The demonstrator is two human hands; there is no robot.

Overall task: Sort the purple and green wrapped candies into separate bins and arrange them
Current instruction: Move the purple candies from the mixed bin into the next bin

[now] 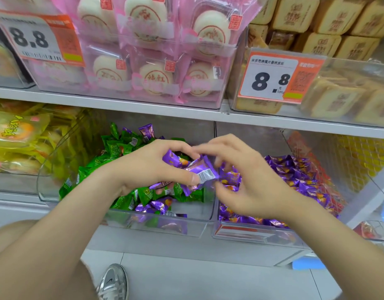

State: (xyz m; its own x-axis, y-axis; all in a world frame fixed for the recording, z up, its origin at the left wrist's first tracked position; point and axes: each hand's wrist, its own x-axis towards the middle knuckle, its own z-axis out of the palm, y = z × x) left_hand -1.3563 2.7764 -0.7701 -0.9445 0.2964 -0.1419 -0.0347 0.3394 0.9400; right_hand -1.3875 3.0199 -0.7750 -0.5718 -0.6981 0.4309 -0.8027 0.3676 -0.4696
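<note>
While the left hand (156, 167) grips a bunch of purple candies (199, 169) between curled fingers and thumb, it hangs over the seam between the two bins, with the right hand (247, 182) touching the bunch from the other side. The right hand is blurred, fingers bent toward the wrappers, and I cannot tell whether it has pinched one or only reaches in. The step looks like carrying the bunch across to the right bin (251, 234), where the purple pile (295, 169) lies. To do it well, the bunch should clear the shared wall before the grip loosens, since slick wrappers slip easily and any that drop early land back among the green candies (121, 148) in the left bin (156, 226). Cupping the right hand beneath would catch loose ones. Sorting is likely partway: purple strays (154, 207) sit at the front of the left bin under a few green ones, and more (146, 131) stand at the back, so further passes seem needed. The shelf (143, 105) above hangs low over the bins and limits lifting, so the move should stay flat. On it stand pink cakes (156, 76), tan pastries (329, 42) and a price tag (273, 76). Yellow packs (17, 135) fill the bin to the left, and a shoe (114, 282) shows on the floor.
</note>
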